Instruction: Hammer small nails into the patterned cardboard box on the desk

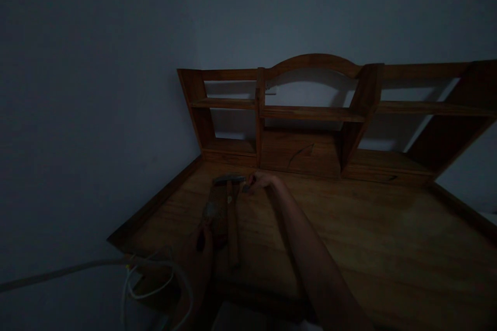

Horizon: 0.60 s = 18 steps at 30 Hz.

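Note:
A hammer (232,227) lies on the wooden desk (349,227), its metal head toward the back and its handle toward the front edge. Just right of the hammer head, my right hand (260,181) has its fingers pinched round a small dark object (246,187) that I cannot make out. My left hand (202,243) is left of the handle, its thumb and fingers closed at the lower end of a dim, greyish piece (212,210). The picture is very dark, and fine detail is lost.
A wooden shelf unit (312,113) stands along the back of the desk against the wall. A thick cable (77,269) and a thinner white cord (149,296) hang at the lower left, in front of my left forearm.

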{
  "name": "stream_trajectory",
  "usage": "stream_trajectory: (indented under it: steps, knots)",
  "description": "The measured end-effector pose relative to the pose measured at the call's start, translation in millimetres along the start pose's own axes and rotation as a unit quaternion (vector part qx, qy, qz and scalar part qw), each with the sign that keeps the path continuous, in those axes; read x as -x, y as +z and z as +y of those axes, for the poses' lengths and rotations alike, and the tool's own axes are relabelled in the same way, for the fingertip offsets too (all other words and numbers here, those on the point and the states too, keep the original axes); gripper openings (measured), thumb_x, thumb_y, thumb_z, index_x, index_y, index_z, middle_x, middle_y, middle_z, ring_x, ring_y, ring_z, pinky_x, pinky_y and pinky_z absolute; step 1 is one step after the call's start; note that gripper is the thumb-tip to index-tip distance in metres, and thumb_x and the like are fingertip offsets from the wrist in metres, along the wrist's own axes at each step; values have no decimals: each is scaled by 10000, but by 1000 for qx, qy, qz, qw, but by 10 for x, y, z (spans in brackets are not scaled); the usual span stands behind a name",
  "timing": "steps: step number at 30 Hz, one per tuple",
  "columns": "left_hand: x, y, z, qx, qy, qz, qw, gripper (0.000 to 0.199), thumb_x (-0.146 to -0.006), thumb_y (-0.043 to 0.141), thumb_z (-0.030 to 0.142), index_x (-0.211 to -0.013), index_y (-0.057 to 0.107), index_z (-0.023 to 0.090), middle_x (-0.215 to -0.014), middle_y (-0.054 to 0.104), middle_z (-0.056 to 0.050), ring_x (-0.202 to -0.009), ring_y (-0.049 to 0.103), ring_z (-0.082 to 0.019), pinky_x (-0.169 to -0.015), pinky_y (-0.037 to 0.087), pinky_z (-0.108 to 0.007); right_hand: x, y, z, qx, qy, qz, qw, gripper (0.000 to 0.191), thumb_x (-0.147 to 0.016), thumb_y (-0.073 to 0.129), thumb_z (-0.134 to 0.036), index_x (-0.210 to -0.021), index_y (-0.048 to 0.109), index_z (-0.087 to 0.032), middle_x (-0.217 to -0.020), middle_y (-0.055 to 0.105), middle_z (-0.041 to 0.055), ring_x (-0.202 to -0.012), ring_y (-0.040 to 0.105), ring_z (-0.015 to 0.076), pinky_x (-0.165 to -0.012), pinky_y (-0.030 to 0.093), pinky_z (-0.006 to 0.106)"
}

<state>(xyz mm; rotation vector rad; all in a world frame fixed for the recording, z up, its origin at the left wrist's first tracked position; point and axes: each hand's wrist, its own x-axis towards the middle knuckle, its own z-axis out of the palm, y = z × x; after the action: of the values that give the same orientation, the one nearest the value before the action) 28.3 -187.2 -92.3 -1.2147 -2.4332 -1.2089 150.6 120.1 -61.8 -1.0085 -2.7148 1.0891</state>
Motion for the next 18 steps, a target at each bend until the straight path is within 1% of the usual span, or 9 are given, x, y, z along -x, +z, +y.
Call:
stream_trajectory:
  steps: [3, 7, 11, 15, 18]
  knots:
    - [-4, 13, -17, 8, 10, 3, 1000, 379, -914, 423, 418, -1044, 697, 191, -965, 724, -77, -857, 669, -234, -796, 491, -338, -18, 16, -28, 9, -1, -9, 1000, 417, -457, 863, -344, -806, 712, -173, -729, 655, -30, -678, 572, 125, -560, 391, 187]
    - [-6, 21, -39, 8, 19, 10, 1000, 382, -912, 432, 419, -1057, 691, 179, -998, 717, -86, -881, 665, -235, -800, 486, -332, -5, 14, -32, 12, -6, -14, 1000, 339, -507, 849, -293, -791, 718, -164, -741, 669, -23, -705, 586, 133, -585, 407, 188]
    - [-9, 6, -31, -10, 13, 5, 1000, 376, -912, 432, 420, -1037, 698, 185, -943, 723, -82, -843, 664, -243, -767, 488, -339, -3, 10, -38, 16, -9, -16, 1000, 269, -549, 831, -282, -760, 724, -155, -728, 672, -17, -702, 581, 134, -591, 405, 193]
    - [-8, -3, -22, 0, 17, 7, 1000, 384, -910, 436, 431, -1046, 697, 185, -1004, 716, -85, -910, 658, -246, -818, 483, -341, -27, 10, -25, 19, -13, -21, 999, 263, -548, 830, -278, -755, 727, -152, -707, 665, -20, -665, 565, 121, -579, 398, 191]
    - [-8, 1, -19, 0, -4, -8, 1000, 396, -916, 416, 438, -1075, 689, 200, -1012, 717, -80, -880, 668, -247, -782, 494, -345, -37, 15, -9, 20, -20, -23, 999, 263, -554, 826, -295, -749, 729, -148, -679, 657, -22, -636, 557, 116, -567, 395, 193]
